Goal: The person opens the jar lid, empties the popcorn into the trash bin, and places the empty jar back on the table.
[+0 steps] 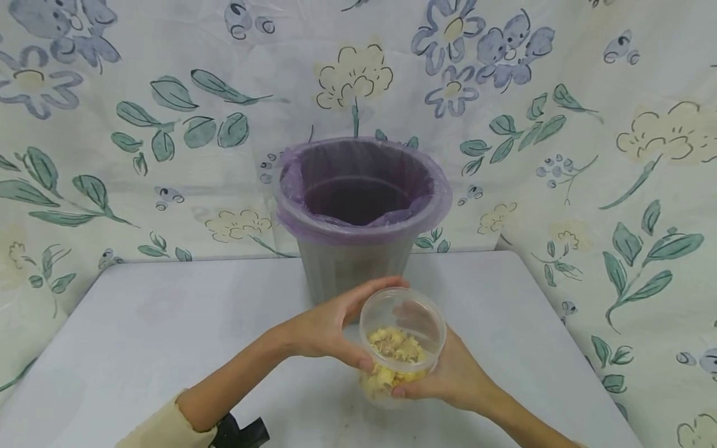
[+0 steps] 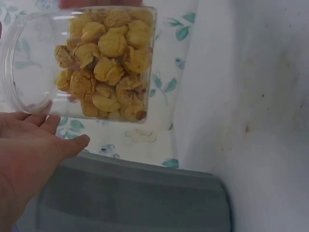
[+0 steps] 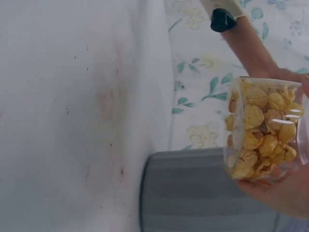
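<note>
Holding the clear jar (image 1: 399,311) above the tabletop (image 1: 213,323), I grip its side with my right hand (image 1: 448,376); my left hand (image 1: 327,330) is loosely spread, fingers behind the neck, thumb apart from it. So the lifting is done, yet the popcorn (image 1: 398,345) lies inside; whether a lid covers it, I can't tell. Just beyond my hands stands a grey bin (image 1: 358,267) with a purple liner (image 1: 364,233). Beneath them, smudges (image 3: 108,101) mark the white surface; floral cloth (image 1: 185,130) hangs ahead and on both sides.

Cream left sleeve (image 1: 168,428); blocky black device (image 1: 239,433) beside it.
</note>
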The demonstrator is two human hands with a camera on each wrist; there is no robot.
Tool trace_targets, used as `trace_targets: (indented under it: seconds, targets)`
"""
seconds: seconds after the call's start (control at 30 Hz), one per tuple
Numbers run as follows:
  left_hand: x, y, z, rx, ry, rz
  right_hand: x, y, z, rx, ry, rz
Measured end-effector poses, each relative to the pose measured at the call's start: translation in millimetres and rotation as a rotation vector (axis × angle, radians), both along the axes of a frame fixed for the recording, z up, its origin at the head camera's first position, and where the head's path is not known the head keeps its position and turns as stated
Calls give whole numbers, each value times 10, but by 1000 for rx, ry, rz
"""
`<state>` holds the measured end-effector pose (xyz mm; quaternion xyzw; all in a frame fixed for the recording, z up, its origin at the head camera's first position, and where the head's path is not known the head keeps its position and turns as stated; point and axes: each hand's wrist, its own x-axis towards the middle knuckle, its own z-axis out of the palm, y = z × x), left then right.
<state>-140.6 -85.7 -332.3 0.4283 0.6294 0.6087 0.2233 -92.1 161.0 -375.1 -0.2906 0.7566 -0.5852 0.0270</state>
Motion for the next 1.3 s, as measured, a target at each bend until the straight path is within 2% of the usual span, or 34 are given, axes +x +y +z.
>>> trace_targets:
  seconds: [0.13, 0.27, 0.4, 0.53, 0.6, 0.67, 0.73, 0.8, 0.87, 1.0, 1.13, 1.2, 1.3]
  targets:
    - [-9, -3, -11, -13, -5, 12, 7, -3, 11, -11, 0, 24]
    - [39, 31, -38, 0, 13, 97, -6, -5, 5, 3, 23, -5]
    - [172, 112, -50, -9, 64, 280, -28, -9, 3, 9, 43, -47]
    - [352, 230, -48, -43, 52, 487, -42, -18, 9, 15, 49, -95]
    - [418, 275, -47, -53, 34, 547, -43, -21, 10, 19, 49, -109]
    - [451, 299, -51, -63, 21, 576, -43, -23, 8, 20, 49, -114]
    - [454, 292, -49, -68, 14, 562, -41, -19, 3, 17, 46, -111]
    - [419, 255, -48, -72, 24, 519, -37, -12, -2, 16, 42, -106]
    - [355, 195, -31, -58, 31, 438, -32, -7, -3, 16, 39, -98]
    - [189, 49, 38, -31, 8, 235, -11, 1, 6, 11, 10, -78]
    - [48, -49, 87, -71, -41, 68, 14, 3, 17, -11, -24, -27]
    - [2, -70, 82, -100, -49, 18, 21, -3, 27, -27, -31, 9]
    - [-22, -75, 61, -124, -47, -10, 26, -13, 35, -39, -27, 46]
